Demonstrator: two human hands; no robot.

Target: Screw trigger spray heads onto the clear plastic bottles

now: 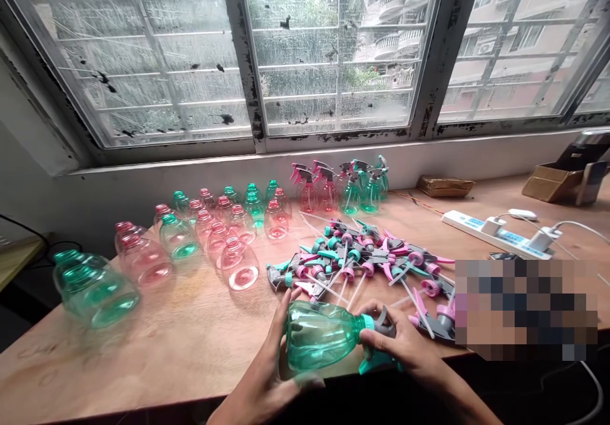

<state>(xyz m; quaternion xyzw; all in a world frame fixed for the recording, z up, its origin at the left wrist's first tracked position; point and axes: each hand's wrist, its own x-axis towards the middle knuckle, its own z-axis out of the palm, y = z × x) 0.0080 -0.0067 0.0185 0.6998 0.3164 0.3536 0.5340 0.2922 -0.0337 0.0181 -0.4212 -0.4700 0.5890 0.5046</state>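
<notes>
The left hand [267, 368] is spread around the bottom of 1 green bottle [321, 336], near the table [190, 342] edge; I cannot tell if it squeezes. The right hand [405, 339] pinches its spray top [367, 321]. Loose tops [347, 274] lie farther away.

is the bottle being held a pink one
No, the bottle is see-through green, with a turquoise-collared spray head at its neck.
</notes>
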